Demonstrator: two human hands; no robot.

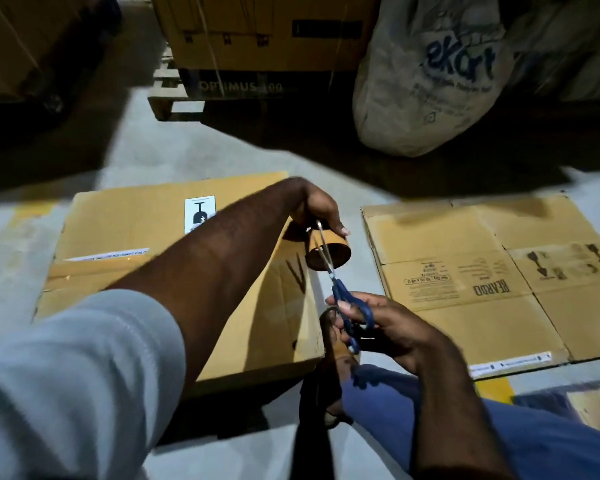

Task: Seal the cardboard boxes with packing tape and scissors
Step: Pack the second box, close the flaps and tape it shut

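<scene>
While left hand (321, 211) is gripping the brown tape roll (329, 254) over the right edge of the cardboard box (136, 244), right hand (385, 327) is gripping blue scissors (347, 303) at the roll, so I'm advising taut tape, 1 close snip.

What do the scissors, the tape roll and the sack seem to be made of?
Scissors: shiny metal blades; blue handles, likely plastic. Tape roll: brown and matte, probably a cardboard core; little tape shows. Sack: off-white, creased, printed letters, likely woven plastic or cloth.
</scene>
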